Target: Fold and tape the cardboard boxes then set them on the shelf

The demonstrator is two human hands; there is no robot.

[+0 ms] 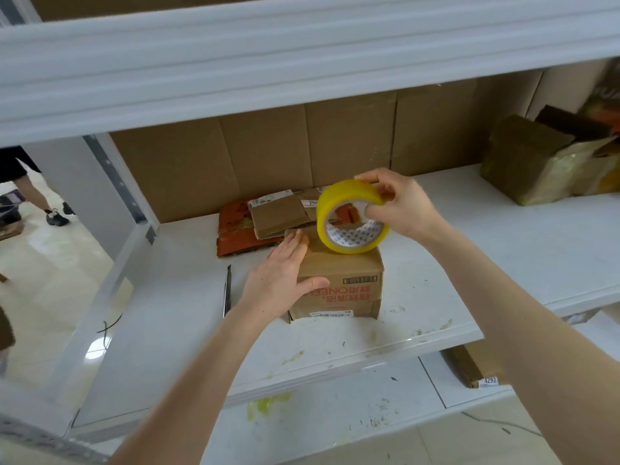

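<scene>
A small brown cardboard box [345,283] with red print stands on the white shelf [469,250], its top flaps closed. My left hand [281,276] lies flat over the box's left top edge, thumb on the front face. My right hand [399,203] holds a yellow roll of tape [349,216] upright, its lower rim touching the box's top. Flattened cardboard pieces [268,219], brown and red, lie behind the box.
A thin dark utility knife [227,290] lies on the shelf left of the box. Taped boxes [543,159] stand at the far right. Brown cartons line the back. Another person's legs [30,193] show at the left. A lower shelf holds a box [473,367].
</scene>
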